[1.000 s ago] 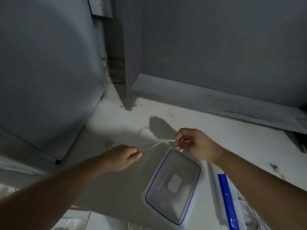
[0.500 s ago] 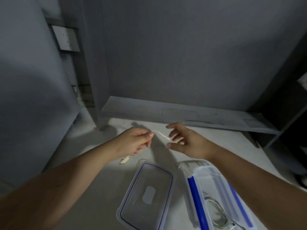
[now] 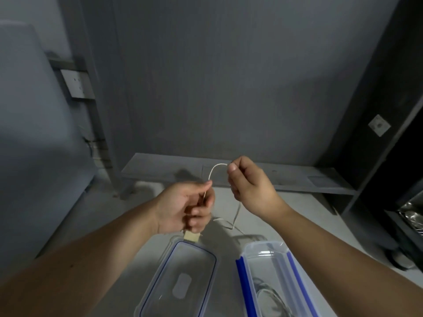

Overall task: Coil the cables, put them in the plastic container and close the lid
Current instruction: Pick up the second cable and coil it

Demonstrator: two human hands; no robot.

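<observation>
Now I'm coiling: my left hand [image 3: 186, 208] pinches the white cable [image 3: 214, 171] near its plug, my right hand [image 3: 248, 186] grips the arc above the bench [image 3: 146, 225]. Next, wind loops, then drop them into the open container [image 3: 265, 252].

A dim, bare utility corner of a home: plain grey walls [image 3: 229, 76], a wall socket plate [image 3: 76, 84] at ten o'clock, a low grey shelf [image 3: 297, 179] at twelve, dark shelving [image 3: 389, 133] at two.

Grey wall [image 3: 229, 76], low grey ledge [image 3: 297, 177] along its foot, white wall socket [image 3: 76, 84], pale floor [image 3: 128, 220]
</observation>
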